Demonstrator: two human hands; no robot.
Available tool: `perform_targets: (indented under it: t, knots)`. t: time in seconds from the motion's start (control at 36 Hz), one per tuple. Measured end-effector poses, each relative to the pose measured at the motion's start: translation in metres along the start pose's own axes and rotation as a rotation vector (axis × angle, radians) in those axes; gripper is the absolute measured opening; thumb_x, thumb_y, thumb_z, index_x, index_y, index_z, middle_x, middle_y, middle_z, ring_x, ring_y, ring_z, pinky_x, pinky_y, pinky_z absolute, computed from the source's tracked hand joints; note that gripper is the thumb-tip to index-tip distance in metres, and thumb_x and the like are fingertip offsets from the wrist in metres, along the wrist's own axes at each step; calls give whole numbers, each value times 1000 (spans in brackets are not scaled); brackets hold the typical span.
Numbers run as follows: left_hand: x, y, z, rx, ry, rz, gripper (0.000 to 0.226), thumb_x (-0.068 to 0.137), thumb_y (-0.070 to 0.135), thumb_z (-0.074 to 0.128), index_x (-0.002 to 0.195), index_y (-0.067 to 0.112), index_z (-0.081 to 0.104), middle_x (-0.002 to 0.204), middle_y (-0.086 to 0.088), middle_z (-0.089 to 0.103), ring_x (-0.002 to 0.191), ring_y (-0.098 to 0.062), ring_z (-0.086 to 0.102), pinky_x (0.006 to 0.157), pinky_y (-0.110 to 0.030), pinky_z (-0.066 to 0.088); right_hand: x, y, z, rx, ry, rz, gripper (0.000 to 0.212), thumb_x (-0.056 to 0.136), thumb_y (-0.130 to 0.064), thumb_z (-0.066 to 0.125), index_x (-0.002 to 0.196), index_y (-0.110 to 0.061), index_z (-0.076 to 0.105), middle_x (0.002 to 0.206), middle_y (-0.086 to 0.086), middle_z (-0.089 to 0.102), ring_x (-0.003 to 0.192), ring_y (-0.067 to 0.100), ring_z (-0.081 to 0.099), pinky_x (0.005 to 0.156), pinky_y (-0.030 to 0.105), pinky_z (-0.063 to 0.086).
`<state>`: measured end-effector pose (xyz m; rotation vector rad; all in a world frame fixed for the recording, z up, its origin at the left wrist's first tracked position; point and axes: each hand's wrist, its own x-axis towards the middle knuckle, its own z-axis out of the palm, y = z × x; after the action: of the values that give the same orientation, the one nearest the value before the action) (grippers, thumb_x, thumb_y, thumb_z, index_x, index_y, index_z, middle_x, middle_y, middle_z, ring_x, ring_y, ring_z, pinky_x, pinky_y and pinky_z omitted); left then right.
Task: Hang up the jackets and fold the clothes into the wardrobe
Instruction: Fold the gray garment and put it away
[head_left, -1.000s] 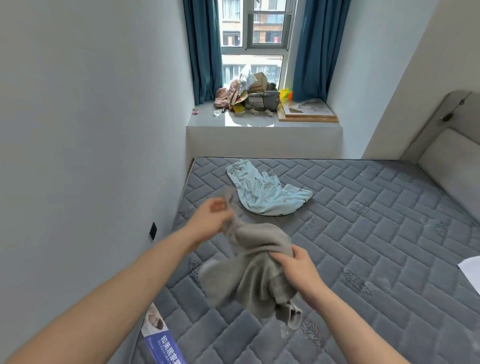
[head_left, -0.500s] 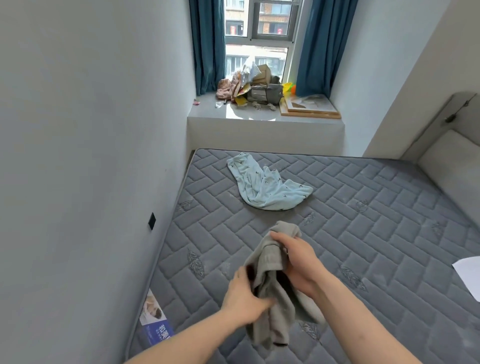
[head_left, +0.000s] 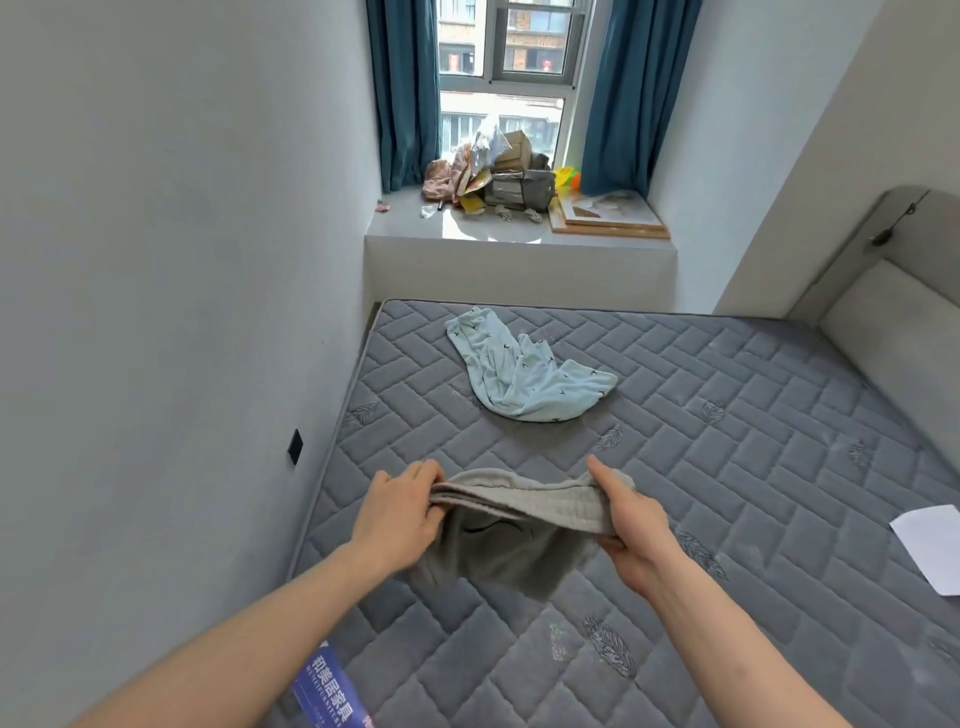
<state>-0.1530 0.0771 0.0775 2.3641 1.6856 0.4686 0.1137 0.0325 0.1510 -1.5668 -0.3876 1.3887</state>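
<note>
Both your arms reach forward over the mattress (head_left: 727, 467); left hand (head_left: 400, 512) and right hand (head_left: 631, 525) pinch opposite ends of the grey garment (head_left: 519, 525), stretched between them, light-blue garment (head_left: 524, 374) beyond.

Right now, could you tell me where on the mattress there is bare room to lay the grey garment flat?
The mattress is bare between the blue garment, the headboard and the white paper, and also near you, below the grey garment that the left hand and right hand hold. The windowsill is crowded with clutter.
</note>
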Motion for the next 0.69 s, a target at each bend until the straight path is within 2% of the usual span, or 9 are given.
perform_targets:
  t: [0.11, 0.17, 0.22, 0.28, 0.33, 0.44, 0.56, 0.64, 0.69]
  knots:
    - [11, -9, -18, 158, -101, 33, 26, 95, 54, 47, 102, 30, 55, 103, 5, 73, 100, -22, 66, 86, -39, 36, 1, -2, 2, -59, 2, -30, 51, 81, -47, 79, 113, -10, 63, 87, 2, 65, 71, 15, 60, 52, 27, 43]
    - [15, -11, -26, 190, -145, 39, 44, 87, 64, 35, 96, 29, 60, 97, 4, 74, 100, -22, 66, 86, -39, 32, 4, 0, 1, -69, 8, -58, 67, 78, -49, 82, 125, -7, 58, 99, 3, 65, 80, 16, 63, 55, 28, 47]
    - [17, -11, -30, 111, -160, 13, 51, 81, 66, 32, 90, 27, 63, 92, 7, 71, 98, -19, 64, 87, -39, 32, 5, 1, 2, -64, 21, -76, 95, 76, -48, 84, 148, -10, 36, 122, 4, 59, 93, 18, 63, 62, 31, 49]
    - [17, -8, -30, 28, -201, -17, 38, 88, 59, 44, 87, 26, 62, 93, 9, 65, 100, -18, 61, 91, -39, 36, 5, 3, 0, -64, -2, -60, 108, 78, -41, 84, 158, -18, 15, 125, 5, 51, 78, 14, 55, 51, 26, 44]
    - [17, -9, -29, -82, -265, -68, 32, 88, 55, 51, 86, 25, 61, 94, 9, 67, 100, -18, 63, 90, -39, 46, 6, 3, -3, -73, -29, -39, 100, 82, -26, 83, 157, -20, 17, 115, 8, 53, 62, 11, 42, 39, 21, 34]
    - [16, -12, -28, -231, -323, -140, 36, 73, 60, 57, 84, 27, 65, 86, 12, 71, 88, -13, 67, 81, -40, 55, 10, 3, -10, -58, -84, 6, 59, 86, -2, 74, 138, -16, 49, 97, 7, 57, 60, 11, 39, 37, 19, 28]
    - [14, -10, -39, -159, -385, -150, 46, 63, 60, 78, 81, 29, 49, 87, 9, 63, 85, -17, 61, 77, -38, 52, 16, 6, -18, -51, -76, -17, 41, 87, -4, 72, 126, -13, 62, 92, 5, 62, 64, 11, 47, 45, 22, 32]
    - [11, -6, -48, -16, -470, -101, 58, 57, 64, 80, 90, 33, 43, 95, 9, 61, 89, -18, 59, 75, -36, 50, 20, 8, -20, -60, -45, -24, 37, 88, -11, 71, 124, -11, 66, 92, 2, 65, 70, 12, 51, 56, 25, 36]
    - [7, -3, -50, 114, -511, -34, 59, 61, 60, 82, 96, 33, 44, 101, 5, 63, 94, -21, 60, 73, -34, 46, 22, 10, -21, -62, -48, -15, 35, 89, -11, 67, 123, -5, 67, 85, 0, 64, 69, 11, 52, 55, 25, 39]
